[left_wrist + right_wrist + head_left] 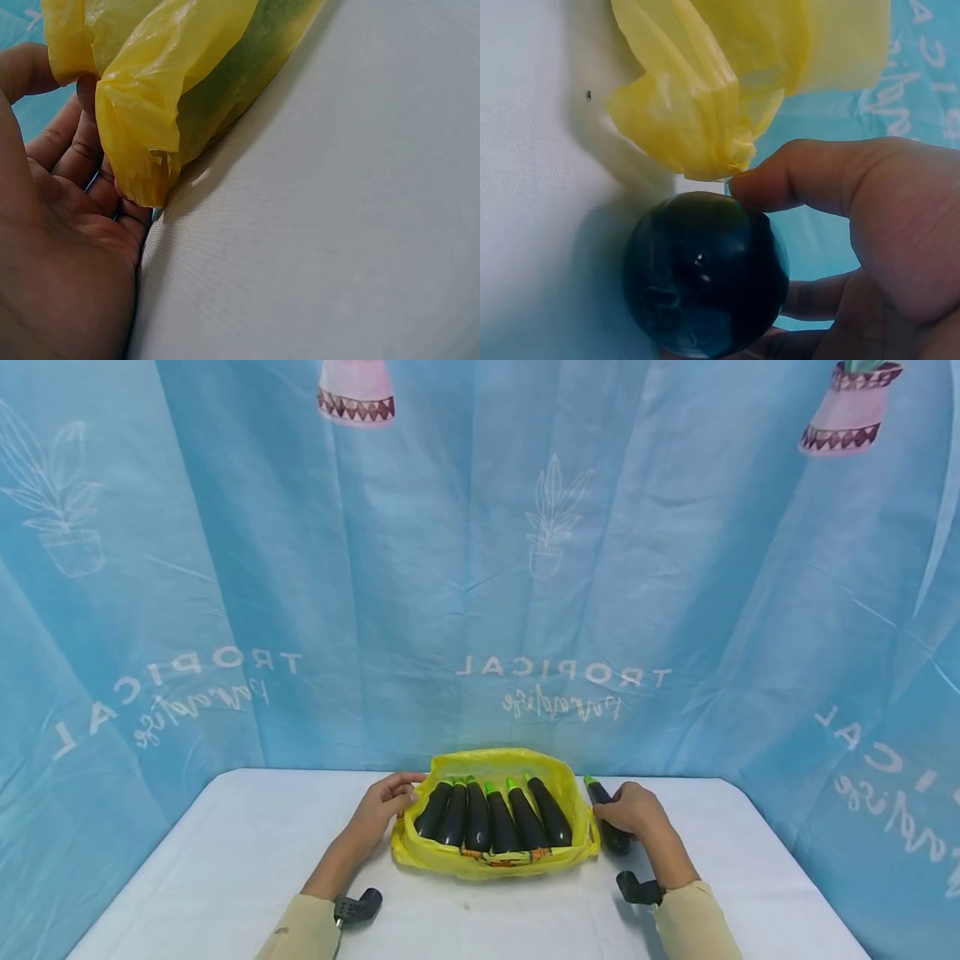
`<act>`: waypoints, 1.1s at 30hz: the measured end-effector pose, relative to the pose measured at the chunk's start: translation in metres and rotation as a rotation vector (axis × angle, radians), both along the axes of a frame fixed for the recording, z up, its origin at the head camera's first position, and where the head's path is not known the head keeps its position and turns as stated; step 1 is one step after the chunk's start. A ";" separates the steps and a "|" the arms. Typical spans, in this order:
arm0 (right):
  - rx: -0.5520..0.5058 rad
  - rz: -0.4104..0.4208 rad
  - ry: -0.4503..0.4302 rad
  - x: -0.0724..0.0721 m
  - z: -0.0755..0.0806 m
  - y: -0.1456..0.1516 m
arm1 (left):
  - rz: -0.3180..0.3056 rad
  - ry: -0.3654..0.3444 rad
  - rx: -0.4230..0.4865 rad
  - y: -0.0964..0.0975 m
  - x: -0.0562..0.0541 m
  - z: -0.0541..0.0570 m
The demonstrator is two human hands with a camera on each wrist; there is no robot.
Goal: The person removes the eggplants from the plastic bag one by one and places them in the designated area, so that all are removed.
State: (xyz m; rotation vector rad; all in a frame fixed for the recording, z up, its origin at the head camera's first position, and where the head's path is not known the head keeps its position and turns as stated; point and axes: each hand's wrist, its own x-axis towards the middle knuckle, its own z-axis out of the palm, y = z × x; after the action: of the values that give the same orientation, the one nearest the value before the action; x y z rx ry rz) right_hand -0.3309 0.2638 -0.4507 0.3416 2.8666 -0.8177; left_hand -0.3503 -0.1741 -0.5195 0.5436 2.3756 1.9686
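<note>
A yellow plastic bag (480, 867) lies on the table with its mouth wide open. Several dark eggplants (478, 818) with bright green stems lie side by side inside it. At the bag's left edge, my left hand (378, 814) pinches the yellow plastic between thumb and finger; the left wrist view shows the other fingers behind the film. Just right of the bag, my right hand (637, 814) grips a single eggplant (705, 277), thumb on one side and fingers on the other. That eggplant's rounded end faces the right wrist camera, and its green stem points toward the back.
A white-covered table (225, 860) holds everything. Behind it and along both sides hangs a blue curtain (420, 568) with printed plants and lettering. Each wrist wears a black camera mount, such as the left mount (358, 906).
</note>
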 end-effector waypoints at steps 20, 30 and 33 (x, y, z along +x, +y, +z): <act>0.036 -0.034 0.013 -0.003 0.004 -0.001 | 0.015 -0.019 -0.001 0.002 0.000 0.003; 0.071 0.010 0.160 0.007 0.030 -0.007 | 0.015 -0.011 -0.013 0.001 0.000 0.002; 0.060 0.026 0.193 0.012 0.040 -0.014 | 0.020 -0.015 -0.007 0.002 0.000 0.002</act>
State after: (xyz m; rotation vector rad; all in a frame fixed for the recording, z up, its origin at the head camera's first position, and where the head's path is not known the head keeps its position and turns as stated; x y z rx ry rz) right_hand -0.3187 0.2500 -0.4109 0.2432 3.0720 -0.8025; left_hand -0.3502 -0.1723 -0.5177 0.5046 2.3880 1.9638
